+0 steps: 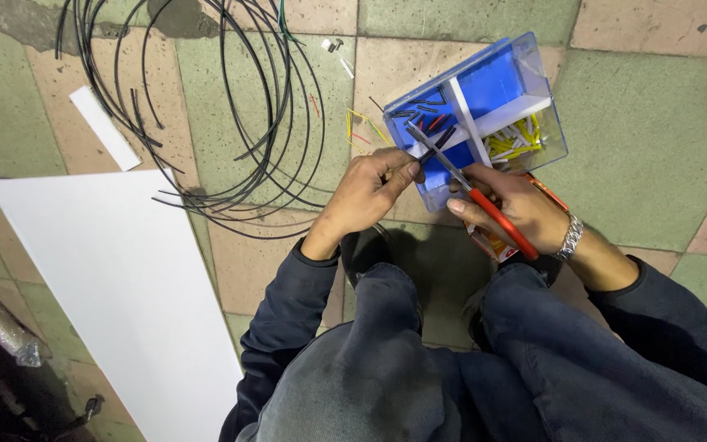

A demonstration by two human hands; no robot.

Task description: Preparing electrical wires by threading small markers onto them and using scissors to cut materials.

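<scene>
So the right hand (511, 206) is wrapped around the red handles of a pair of scissors (461, 180), blades pointing up-left toward the middle of the frame, and the left hand (367, 192) is pinched shut on a short black wire piece (438, 141) right at the blade tips. Both hands sit just at the lower-left edge of a blue compartment box (484, 86), which has black and red bits in one section and yellow ones (514, 141) in another. Something orange under the right hand is mostly hidden, can't tell what it is. Left of the hands a coil of black cable (231, 106) sprawls over the tiled floor (656, 139), running off the top edge. A white board (116, 278) fills the lower left, cut off at the bottom. Open floor is mostly on the right side.
</scene>
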